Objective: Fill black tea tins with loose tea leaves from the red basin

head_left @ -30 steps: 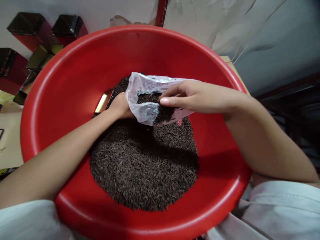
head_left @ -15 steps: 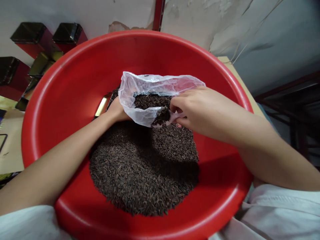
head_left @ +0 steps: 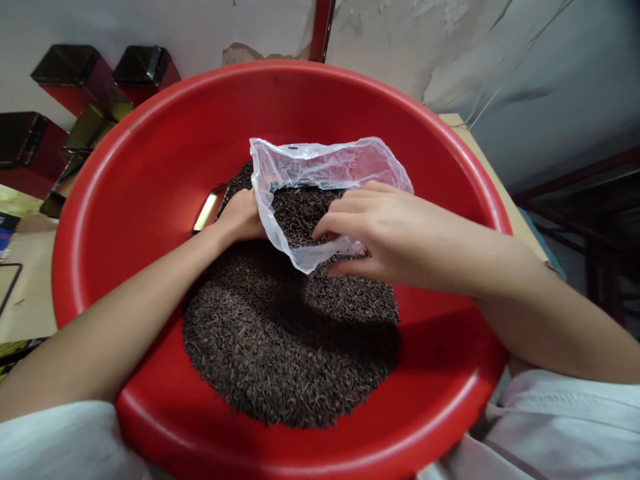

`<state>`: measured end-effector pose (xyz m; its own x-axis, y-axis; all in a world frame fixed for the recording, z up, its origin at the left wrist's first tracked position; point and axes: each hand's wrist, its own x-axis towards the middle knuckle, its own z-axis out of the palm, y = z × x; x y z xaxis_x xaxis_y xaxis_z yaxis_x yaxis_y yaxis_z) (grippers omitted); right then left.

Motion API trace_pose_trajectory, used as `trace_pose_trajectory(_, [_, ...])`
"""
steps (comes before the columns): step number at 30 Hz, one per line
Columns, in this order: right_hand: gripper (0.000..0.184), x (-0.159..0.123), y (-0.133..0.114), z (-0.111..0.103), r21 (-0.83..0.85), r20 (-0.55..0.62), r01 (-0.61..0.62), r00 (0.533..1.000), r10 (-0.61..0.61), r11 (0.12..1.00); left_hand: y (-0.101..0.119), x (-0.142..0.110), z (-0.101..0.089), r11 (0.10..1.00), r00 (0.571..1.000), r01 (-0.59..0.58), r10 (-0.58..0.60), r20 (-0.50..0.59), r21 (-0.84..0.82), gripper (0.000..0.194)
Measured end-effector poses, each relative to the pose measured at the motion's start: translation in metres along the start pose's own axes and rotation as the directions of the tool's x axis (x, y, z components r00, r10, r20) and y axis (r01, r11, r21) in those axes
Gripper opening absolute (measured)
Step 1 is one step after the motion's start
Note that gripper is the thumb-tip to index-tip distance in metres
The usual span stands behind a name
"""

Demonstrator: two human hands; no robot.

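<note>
A translucent plastic bag (head_left: 320, 152), its mouth spread wide, holds dark dried leaves that look like loose tea (head_left: 300, 207). My left hand (head_left: 243, 217) is closed against the bag's left side, its fingertips hidden behind the plastic. At the near right of the mouth is my right hand (head_left: 370, 223), fingers and thumb apart on either side of the bag's rim. Under and around the bag lies a broad heap of the same dark leaves (head_left: 280, 360). Whether a tin stands inside or around the bag is hidden.
A big red plastic basin (head_left: 125, 227) surrounds the heap. Several red tins with dark open tops (head_left: 70, 67) stand beyond its left rim. Something shiny, gold-coloured (head_left: 206, 212) lies beside my left wrist. A peeling wall (head_left: 380, 53) rises behind.
My right hand has let go of the near rim and its fingers have spread. The rim, folded with leaves on it before, now stands straighter. My left hand stays at the bag.
</note>
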<state>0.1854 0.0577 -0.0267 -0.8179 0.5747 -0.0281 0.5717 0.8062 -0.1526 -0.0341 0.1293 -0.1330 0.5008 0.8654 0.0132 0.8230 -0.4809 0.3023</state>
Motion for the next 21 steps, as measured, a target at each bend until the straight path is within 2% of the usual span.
trace_pose_trajectory(1, [0.012, 0.002, 0.0, 0.001, -0.008, 0.014, 0.005, 1.0, -0.005, 1.0, 0.0, 0.0, 0.0, 1.0, 1.0, 0.0, 0.0, -0.006, -0.006, 0.041])
trace_pose_trajectory(5, [0.023, 0.001, -0.004, -0.003, 0.008, 0.048, -0.002, 0.999, 0.002, 1.0, -0.001, 0.0, 0.001, 0.998, 0.999, -0.03, 0.028, -0.035, -0.051, 0.054])
trace_pose_trajectory(7, [0.024, -0.003, -0.006, -0.008, 0.072, 0.093, 0.006, 0.996, -0.013, 0.997, -0.002, 0.0, 0.002, 0.999, 0.999, -0.027, 0.025, -0.042, -0.046, 0.059])
trace_pose_trajectory(9, [0.02, -0.005, -0.009, -0.012, 0.196, 0.139, -0.01, 0.99, -0.018, 0.981, -0.003, -0.001, 0.003, 1.0, 0.999, -0.011, 0.01, -0.046, -0.025, 0.055])
trace_pose_trajectory(12, [0.025, -0.001, -0.008, -0.013, 0.281, 0.036, -0.14, 0.99, 0.135, 0.95, -0.004, 0.0, 0.005, 0.999, 0.998, -0.024, 0.023, -0.058, -0.024, 0.049])
trace_pose_trajectory(14, [0.029, 0.005, -0.004, -0.007, 0.221, -0.026, -0.23, 0.97, 0.241, 0.948, -0.004, 0.0, 0.005, 0.999, 0.998, -0.04, 0.04, -0.058, -0.01, 0.047])
trace_pose_trajectory(19, [0.029, 0.023, 0.004, 0.018, 0.02, 0.2, -0.329, 0.926, 0.319, 0.944, 0.0, -0.001, 0.005, 0.994, 0.998, -0.053, 0.052, 0.019, 0.092, 0.041])
trace_pose_trajectory(21, [0.034, 0.027, 0.003, 0.023, 0.004, 0.179, -0.357, 0.919, 0.351, 0.934, 0.0, -0.002, 0.004, 0.993, 0.998, -0.057, 0.056, 0.021, 0.1, 0.042])
